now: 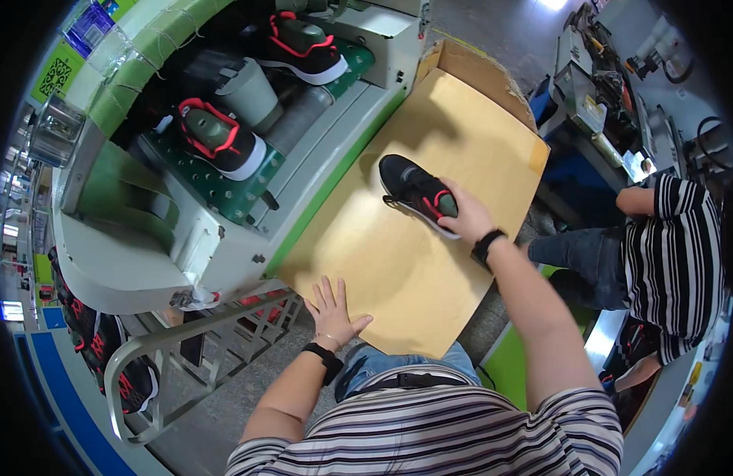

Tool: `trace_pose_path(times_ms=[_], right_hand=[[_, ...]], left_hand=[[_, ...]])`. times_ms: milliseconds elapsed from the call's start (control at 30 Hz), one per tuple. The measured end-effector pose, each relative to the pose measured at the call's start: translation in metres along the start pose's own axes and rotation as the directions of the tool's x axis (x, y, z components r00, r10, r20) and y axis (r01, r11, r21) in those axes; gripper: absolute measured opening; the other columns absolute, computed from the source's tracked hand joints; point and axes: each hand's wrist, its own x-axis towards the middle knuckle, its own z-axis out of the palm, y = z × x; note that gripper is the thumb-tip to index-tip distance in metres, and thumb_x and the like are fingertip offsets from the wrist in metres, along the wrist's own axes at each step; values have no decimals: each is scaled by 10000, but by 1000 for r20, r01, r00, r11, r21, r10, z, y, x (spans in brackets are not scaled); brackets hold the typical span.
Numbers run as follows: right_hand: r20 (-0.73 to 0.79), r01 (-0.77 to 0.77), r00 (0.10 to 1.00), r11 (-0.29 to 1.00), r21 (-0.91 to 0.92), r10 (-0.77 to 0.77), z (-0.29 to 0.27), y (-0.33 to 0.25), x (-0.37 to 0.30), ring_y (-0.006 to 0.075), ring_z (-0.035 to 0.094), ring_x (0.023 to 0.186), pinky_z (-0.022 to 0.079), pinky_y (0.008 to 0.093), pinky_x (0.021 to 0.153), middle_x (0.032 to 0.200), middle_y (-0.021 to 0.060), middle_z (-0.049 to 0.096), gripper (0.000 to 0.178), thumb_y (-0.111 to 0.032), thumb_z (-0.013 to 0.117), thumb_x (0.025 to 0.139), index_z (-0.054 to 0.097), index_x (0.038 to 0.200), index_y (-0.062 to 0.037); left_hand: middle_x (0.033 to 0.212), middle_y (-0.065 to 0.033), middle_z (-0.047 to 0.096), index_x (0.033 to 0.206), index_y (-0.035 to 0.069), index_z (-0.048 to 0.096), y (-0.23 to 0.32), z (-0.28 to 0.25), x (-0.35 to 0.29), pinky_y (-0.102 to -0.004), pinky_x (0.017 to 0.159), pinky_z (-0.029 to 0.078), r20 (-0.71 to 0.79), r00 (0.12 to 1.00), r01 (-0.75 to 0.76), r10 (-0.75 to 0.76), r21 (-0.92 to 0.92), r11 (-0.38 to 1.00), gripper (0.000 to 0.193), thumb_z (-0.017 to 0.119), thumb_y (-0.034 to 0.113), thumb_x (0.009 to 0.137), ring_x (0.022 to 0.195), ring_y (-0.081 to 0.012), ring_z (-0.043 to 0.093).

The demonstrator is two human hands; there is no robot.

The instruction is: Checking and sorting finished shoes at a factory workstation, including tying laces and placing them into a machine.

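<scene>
A black sneaker (414, 187) with red trim and a white sole sits over a tan cardboard sheet (374, 262). My right hand (466, 209) is closed round its heel end, where a dark green insert shows in the opening; the toe points up and to the left. Near the sheet's lower left edge, my left hand (334, 314) lies with its fingers spread and holds nothing. Two similar sneakers, one nearer (220, 143) and one farther (304, 49), stand on green perforated plates inside the machine at the upper left.
The machine's pale housing (144, 270) with a green edge borders the sheet on the left. A metal rack (216, 349) holds black and red shoes at the lower left. On the right, a person in a striped shirt (671, 254) stands beside a cluttered bench (580, 95).
</scene>
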Motion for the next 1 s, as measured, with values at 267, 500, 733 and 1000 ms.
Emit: trace_pose_path(times_ms=[267,500,733,1000], right_hand=[[69,-247,967,968,37,244,56,-84,-160,479,672,942,550,495,836,1129,298,662,882,-428,770,813,335,1467,-26],[357,-271,911,952,142,206,1,-78,-100,318,685,847,526,421,784,980,174,716,508,-493,648,935,699,1069,-6],[424,117,898,862,-494,121,59,-129,-53,360,682,1024,545,426,893,986,210,706,463,-330,799,783,679,1109,-24],[545,-314,834,890,331,92,21,-98,-82,148,632,775,521,300,688,825,35,642,651,-151,733,833,504,1420,11]], left_hand=[[1643,-316,-155,1625,82,-45,4,-1,8,-767,1114,-1,51,999,-17,12,84,996,1319,641,792,750,1495,-543,-174],[1645,-298,-183,1626,108,-79,14,-13,5,-752,1126,-9,110,994,-5,-8,120,993,1302,631,785,770,1501,-517,-198],[1659,-239,-210,1629,160,-100,8,-10,3,-728,1148,-33,75,997,18,-25,92,996,1269,628,769,786,1516,-469,-209],[1662,-246,-187,1631,151,-87,3,-8,-2,-739,1141,-20,46,999,-22,19,53,998,1269,631,763,783,1521,-473,-188]])
